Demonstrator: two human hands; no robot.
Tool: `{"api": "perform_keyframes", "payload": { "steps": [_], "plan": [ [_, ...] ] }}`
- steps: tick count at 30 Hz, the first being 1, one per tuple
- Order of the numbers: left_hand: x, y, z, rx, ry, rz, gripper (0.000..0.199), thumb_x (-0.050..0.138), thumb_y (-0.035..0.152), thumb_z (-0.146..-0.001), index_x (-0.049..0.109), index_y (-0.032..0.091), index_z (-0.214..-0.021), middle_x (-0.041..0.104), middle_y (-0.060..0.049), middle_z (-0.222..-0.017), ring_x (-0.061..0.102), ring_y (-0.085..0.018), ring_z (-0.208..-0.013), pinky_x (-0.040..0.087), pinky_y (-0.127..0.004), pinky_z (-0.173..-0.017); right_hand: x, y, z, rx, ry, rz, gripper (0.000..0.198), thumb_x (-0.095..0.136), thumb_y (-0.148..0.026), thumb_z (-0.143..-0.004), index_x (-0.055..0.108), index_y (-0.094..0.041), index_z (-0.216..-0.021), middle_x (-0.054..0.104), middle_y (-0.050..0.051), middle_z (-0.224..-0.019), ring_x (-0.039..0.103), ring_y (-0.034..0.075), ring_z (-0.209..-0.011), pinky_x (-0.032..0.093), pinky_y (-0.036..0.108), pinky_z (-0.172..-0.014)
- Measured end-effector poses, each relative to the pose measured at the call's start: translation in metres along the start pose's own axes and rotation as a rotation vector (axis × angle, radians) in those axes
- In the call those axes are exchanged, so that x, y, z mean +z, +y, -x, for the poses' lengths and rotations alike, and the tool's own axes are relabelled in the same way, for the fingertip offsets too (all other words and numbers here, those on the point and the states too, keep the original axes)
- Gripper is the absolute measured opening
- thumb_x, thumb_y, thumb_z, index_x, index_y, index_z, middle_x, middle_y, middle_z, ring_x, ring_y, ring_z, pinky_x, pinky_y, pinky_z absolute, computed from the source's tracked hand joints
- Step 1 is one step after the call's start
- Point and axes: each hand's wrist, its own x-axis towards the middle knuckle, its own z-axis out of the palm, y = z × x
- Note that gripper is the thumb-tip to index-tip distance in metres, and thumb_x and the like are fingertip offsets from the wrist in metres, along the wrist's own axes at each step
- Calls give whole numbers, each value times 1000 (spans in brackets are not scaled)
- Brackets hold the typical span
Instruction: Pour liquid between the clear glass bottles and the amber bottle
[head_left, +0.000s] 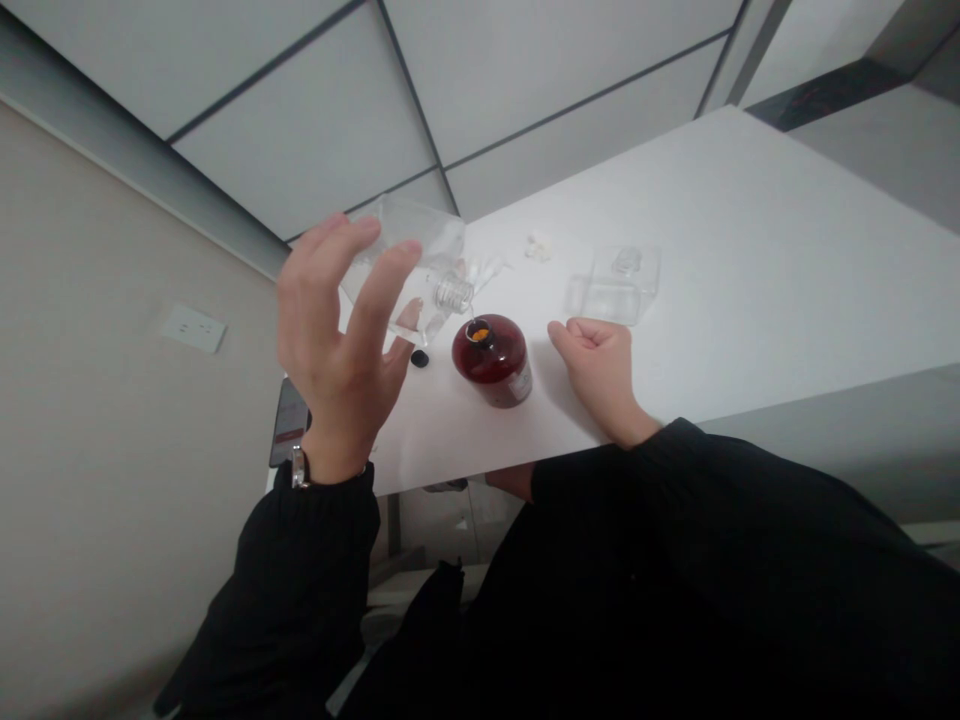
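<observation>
My left hand [341, 310] grips a clear square bottle [431, 235], tipped on its side with its threaded neck pointing right and slightly down. A thin stream of liquid runs from that neck toward the open mouth of a dark amber bottle [495, 365]. The amber bottle stands upright on the table, with a white label low on its right side. To the right of it my right hand [600, 375] rests on the table as a fist, with nothing visible in it. A small black cap [420, 358] lies left of the amber bottle.
On the white table [750, 260], another clear square bottle [619, 285] is behind my right hand. A small crumpled white thing [537, 246] lies farther back. A phone [289, 422] is at the left edge, below a wall socket [193, 328]. Panels [315, 130] border the back.
</observation>
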Motion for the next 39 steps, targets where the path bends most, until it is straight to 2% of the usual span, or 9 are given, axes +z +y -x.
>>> {"api": "perform_keyframes", "payload": {
  "steps": [7, 18, 24, 27, 31, 33, 36, 39],
  "plan": [
    [-2, 2, 1, -29, -20, 22, 41, 56, 50, -104, 55, 36, -143, 56, -6, -154, 42, -36, -157, 23, -68, -134, 0, 0, 0, 4, 3, 5, 52, 59, -25, -84, 17, -22, -54, 15, -6, -55, 16, 6, -56, 17, 26, -57],
    [2, 1, 2, 8, 32, -55, 40, 60, 51, -103, 57, 35, -139, 60, -6, -149, 49, -36, -152, 32, -69, -131, 0, 3, 0, -2, 6, -2, 53, 59, -26, -84, 17, -22, -54, 14, -7, -54, 16, 6, -56, 17, 26, -56],
    [2, 7, -3, 200, 142, -225, 46, 60, 38, -104, 49, 38, -149, 59, -3, -143, 60, -30, -139, 50, -60, -119, 0, 2, 0, 1, 8, -7, 53, 60, -26, -84, 16, -22, -54, 14, -7, -54, 16, 6, -56, 17, 27, -56],
    [2, 8, -6, 206, 142, -212, 48, 60, 36, -105, 48, 40, -151, 58, -3, -143, 59, -29, -139, 49, -58, -119, 0, 1, 1, 2, 5, -10, 53, 60, -26, -84, 16, -22, -54, 14, -7, -54, 15, 6, -55, 17, 26, -56],
    [1, 11, -7, 233, 179, -269, 45, 64, 32, -103, 52, 37, -147, 62, -4, -137, 64, -29, -134, 55, -57, -113, 0, 0, 1, 2, 7, -10, 53, 60, -26, -84, 16, -23, -54, 14, -7, -54, 15, 6, -55, 17, 27, -56],
    [0, 11, -5, 222, 166, -259, 46, 64, 30, -103, 52, 36, -146, 62, -4, -138, 63, -29, -135, 54, -57, -115, 0, 0, 1, 3, 7, -9, 53, 59, -25, -84, 16, -23, -54, 14, -7, -54, 15, 6, -55, 17, 27, -56],
    [-1, 8, -2, 137, 70, -160, 46, 62, 35, -105, 49, 39, -149, 58, -5, -149, 55, -31, -146, 43, -59, -127, 0, -1, 0, 7, 6, -7, 53, 59, -25, -84, 16, -23, -54, 14, -7, -54, 15, 6, -55, 16, 27, -56],
    [0, 4, 0, 148, 37, -145, 48, 58, 38, -106, 44, 40, -153, 52, -2, -153, 51, -31, -150, 39, -61, -128, 0, 0, 0, 9, 8, -2, 53, 59, -24, -84, 16, -23, -53, 14, -7, -54, 16, 6, -55, 16, 27, -56]
  ]
}}
